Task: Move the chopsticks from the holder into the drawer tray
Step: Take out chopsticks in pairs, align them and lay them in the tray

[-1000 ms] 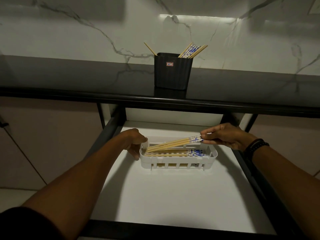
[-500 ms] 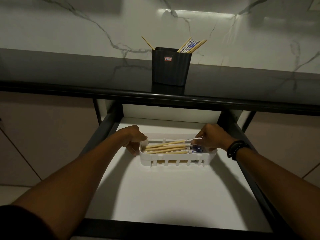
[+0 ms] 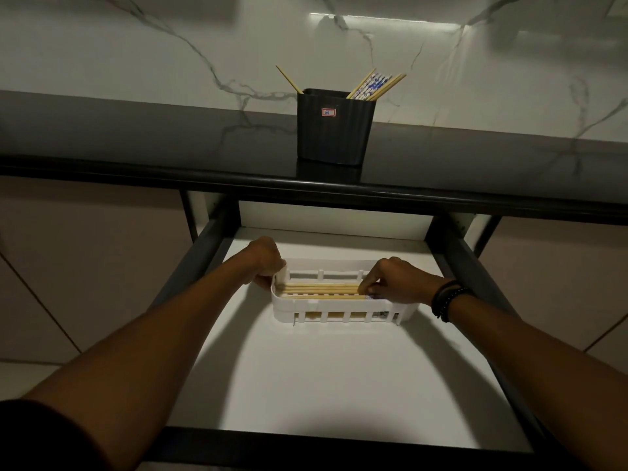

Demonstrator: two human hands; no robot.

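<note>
Both arms outstretched, left hand (image 3: pixel 268 266) curled, right hand (image 3: pixel 390 282) pinching.

Chopsticks (image 3: pixel 323 288) lowered flat into the tray (image 3: pixel 339 305), right hand (image 3: pixel 390 280) now pressing their patterned ends

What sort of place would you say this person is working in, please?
Most likely a home kitchen: a dark countertop against a marble-look wall, a black holder of chopsticks, and an open drawer with a white tray.
</note>
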